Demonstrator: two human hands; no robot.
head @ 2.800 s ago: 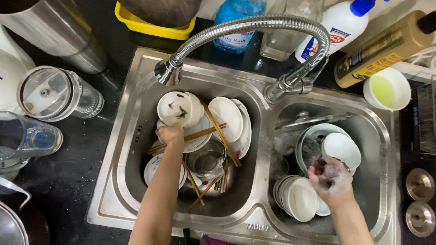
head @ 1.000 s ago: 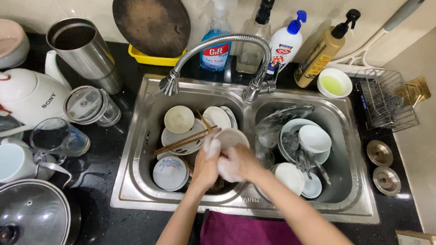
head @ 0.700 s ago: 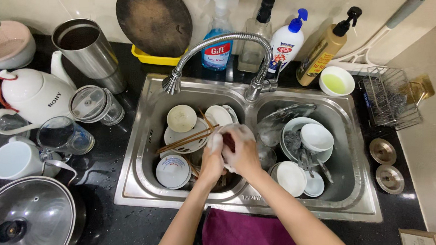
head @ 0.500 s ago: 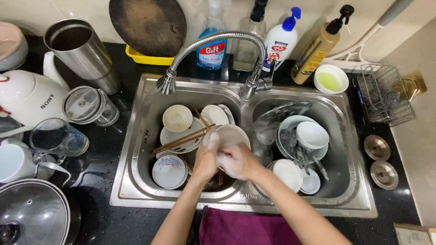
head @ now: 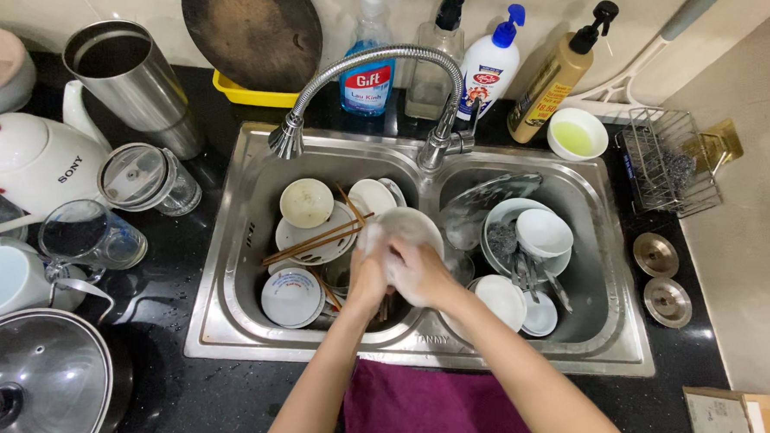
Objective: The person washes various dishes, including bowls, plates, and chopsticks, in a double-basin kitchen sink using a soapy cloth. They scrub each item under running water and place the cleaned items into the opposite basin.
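Over the divider of a steel double sink (head: 231,249), both my hands hold a white soapy plate (head: 407,227), tilted up. My left hand (head: 366,278) grips its lower left edge. My right hand (head: 413,271) presses on its face; whether it holds a sponge I cannot tell. In the left basin below lie white bowls (head: 292,297), small plates (head: 306,203) and brown chopsticks (head: 312,241). The right basin holds stacked white bowls (head: 543,233), a steel scourer (head: 502,237) and spoons.
A curved steel tap (head: 370,66) arches over the left basin. Behind it stand a spray bottle, soap bottles, a small bowl of green liquid (head: 577,134) and a wire rack (head: 668,161). On the left are a kettle (head: 32,163), steel jug, glasses and pot lid (head: 38,387).
My left hand lifted a plate from the left basin and my right hand came across from the right basin to join it. Over the last second both hands rub the plate.
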